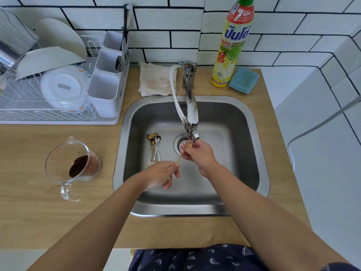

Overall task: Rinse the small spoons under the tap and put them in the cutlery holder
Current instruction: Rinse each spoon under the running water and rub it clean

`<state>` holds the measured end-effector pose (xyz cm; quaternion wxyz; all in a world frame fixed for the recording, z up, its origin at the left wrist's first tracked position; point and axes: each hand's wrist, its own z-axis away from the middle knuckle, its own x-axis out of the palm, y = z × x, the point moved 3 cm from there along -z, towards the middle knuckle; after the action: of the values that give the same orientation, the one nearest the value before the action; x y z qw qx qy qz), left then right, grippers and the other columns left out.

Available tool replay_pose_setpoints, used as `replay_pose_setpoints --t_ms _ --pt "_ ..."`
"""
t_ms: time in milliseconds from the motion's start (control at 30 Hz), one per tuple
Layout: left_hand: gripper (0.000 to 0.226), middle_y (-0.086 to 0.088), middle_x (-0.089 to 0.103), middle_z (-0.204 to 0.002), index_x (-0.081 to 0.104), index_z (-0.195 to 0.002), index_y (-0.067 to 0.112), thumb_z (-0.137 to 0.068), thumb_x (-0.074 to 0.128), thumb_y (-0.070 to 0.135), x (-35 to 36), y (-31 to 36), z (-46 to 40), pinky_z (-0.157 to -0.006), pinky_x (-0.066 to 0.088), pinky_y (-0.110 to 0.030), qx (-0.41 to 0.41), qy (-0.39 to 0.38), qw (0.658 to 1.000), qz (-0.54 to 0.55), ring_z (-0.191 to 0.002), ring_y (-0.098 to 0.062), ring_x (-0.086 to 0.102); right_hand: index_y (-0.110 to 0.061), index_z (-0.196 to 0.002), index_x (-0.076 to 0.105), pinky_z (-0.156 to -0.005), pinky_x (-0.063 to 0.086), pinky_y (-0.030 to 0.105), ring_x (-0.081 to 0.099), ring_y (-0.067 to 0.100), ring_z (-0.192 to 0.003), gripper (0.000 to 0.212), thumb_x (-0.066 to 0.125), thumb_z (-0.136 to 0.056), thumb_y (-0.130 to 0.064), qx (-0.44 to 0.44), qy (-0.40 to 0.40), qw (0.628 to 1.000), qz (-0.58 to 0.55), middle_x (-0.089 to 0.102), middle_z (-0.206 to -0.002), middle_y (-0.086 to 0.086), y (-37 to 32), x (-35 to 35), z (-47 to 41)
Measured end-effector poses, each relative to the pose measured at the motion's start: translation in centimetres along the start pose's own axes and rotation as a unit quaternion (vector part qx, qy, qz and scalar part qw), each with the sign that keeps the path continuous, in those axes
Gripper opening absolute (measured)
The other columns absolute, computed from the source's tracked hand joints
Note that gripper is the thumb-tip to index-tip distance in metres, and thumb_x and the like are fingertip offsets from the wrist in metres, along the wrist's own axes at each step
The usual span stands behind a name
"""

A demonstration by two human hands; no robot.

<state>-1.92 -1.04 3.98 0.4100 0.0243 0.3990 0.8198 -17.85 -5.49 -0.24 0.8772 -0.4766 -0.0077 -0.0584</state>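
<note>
Small spoon (180,156) under the tap (192,122) — left hand (163,173) pinching its handle end, right hand (197,153) rubbing the bowl; light, wet, likely slippery — best held mid-handle.

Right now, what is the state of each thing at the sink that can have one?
Small gold spoon: held under the chrome tap by both hands.
Left hand: pinches the handle end.
Right hand: holds the bowl end.
Bundle of dirty small spoons: lying in the steel sink.
White cutlery holder: upright in the rack.
</note>
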Motion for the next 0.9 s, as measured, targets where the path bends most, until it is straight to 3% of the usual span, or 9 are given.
replay_pose_setpoints --t_ms 100,233,333,433,533,633,700,800,900 --pt "0.048 0.000 0.053 -0.044 0.061 -0.082 0.013 -0.108 0.033 0.043 0.3 0.1 -0.1 -0.062 0.039 -0.031 0.019 0.035 0.999 -0.004 -0.040 -0.008 0.046 -0.008 -0.089 0.069 -0.060 0.058 0.025 0.077 0.021 -0.070 0.018 0.065 -0.101 -0.020 -0.008 0.032 0.999 0.002 0.073 -0.071 0.005 0.0 0.1 0.0" --pt "0.049 0.000 0.054 -0.044 0.061 -0.080 0.012 -0.108 0.034 0.042 0.1 0.1 -0.2 -0.063 0.040 -0.031 0.024 0.039 0.999 -0.018 -0.040 -0.007 0.048 -0.009 -0.097 0.066 -0.063 0.058 0.023 0.077 0.016 -0.075 0.023 0.049 -0.108 -0.018 0.012 -0.005 0.998 -0.055 0.075 -0.081 0.006 0.6 0.5 0.0" --pt "0.049 0.001 0.057 -0.046 0.062 -0.082 0.011 -0.109 0.032 0.039 0.0 -0.1 -0.1 -0.074 0.048 -0.036 0.024 0.036 0.998 -0.040 -0.042 -0.007 0.051 -0.020 -0.098 0.066 -0.065 0.055 0.022 0.072 0.007 -0.078 0.005 0.064 -0.100 -0.016 0.023 -0.053 0.997 -0.042 0.075 -0.083 -0.005 1.1 0.8 0.4" --pt "0.050 0.002 0.057 -0.047 0.062 -0.082 0.011 -0.109 0.031 0.039 0.4 -0.2 0.2 -0.083 0.050 -0.038 0.027 0.030 0.998 -0.055 -0.043 -0.005 0.052 -0.016 -0.091 0.067 -0.062 0.055 0.021 0.070 0.011 -0.070 0.009 0.076 -0.092 -0.018 0.015 -0.033 0.999 0.002 0.074 -0.073 -0.005 0.8 0.5 0.4" --pt "0.049 -0.001 0.056 -0.048 0.061 -0.080 0.011 -0.109 0.033 0.040 0.2 -0.1 0.2 -0.073 0.048 -0.035 0.032 0.051 0.998 -0.031 -0.042 -0.006 0.050 -0.009 -0.085 0.068 -0.060 0.058 0.024 0.076 0.019 -0.070 0.022 0.061 -0.103 -0.021 0.011 -0.007 1.000 0.001 0.077 -0.074 0.006 0.0 0.2 0.1" --pt "0.049 -0.003 0.056 -0.048 0.061 -0.080 0.011 -0.108 0.034 0.041 -0.4 -0.2 0.1 -0.068 0.044 -0.032 0.028 0.050 0.998 -0.016 -0.041 -0.008 0.049 -0.009 -0.095 0.066 -0.067 0.060 0.025 0.078 0.017 -0.080 0.023 0.049 -0.108 -0.017 0.016 -0.058 0.998 -0.029 0.078 -0.085 0.006 -0.3 0.3 0.0" --pt "0.050 -0.001 0.055 -0.046 0.060 -0.080 0.011 -0.109 0.032 0.041 -0.6 -0.4 0.1 -0.069 0.043 -0.033 0.020 0.045 0.999 -0.016 -0.042 -0.009 0.049 -0.017 -0.101 0.065 -0.071 0.058 0.024 0.075 0.011 -0.085 0.007 0.059 -0.103 -0.015 0.019 -0.104 0.994 -0.005 0.077 -0.090 -0.001 -0.2 0.3 0.2" --pt "0.050 -0.001 0.055 -0.047 0.058 -0.077 0.013 -0.109 0.032 0.042 -0.5 -0.6 0.2 -0.070 0.042 -0.032 0.014 0.028 0.999 -0.020 -0.043 -0.009 0.049 -0.018 -0.099 0.068 -0.068 0.056 0.021 0.073 0.010 -0.079 0.008 0.074 -0.093 -0.018 0.012 -0.100 0.994 0.052 0.076 -0.085 -0.002 -0.4 -0.1 0.1" --pt "0.049 -0.003 0.049 -0.047 0.049 -0.069 0.016 -0.108 0.033 0.042 -0.2 -0.2 0.3 -0.065 0.039 -0.032 0.000 0.009 1.000 0.006 -0.041 -0.012 0.042 -0.011 -0.091 0.069 -0.059 0.056 0.021 0.075 0.014 -0.068 0.020 0.060 -0.103 -0.024 0.034 -0.066 0.996 0.046 0.079 -0.083 0.007 -0.9 -0.4 0.1"
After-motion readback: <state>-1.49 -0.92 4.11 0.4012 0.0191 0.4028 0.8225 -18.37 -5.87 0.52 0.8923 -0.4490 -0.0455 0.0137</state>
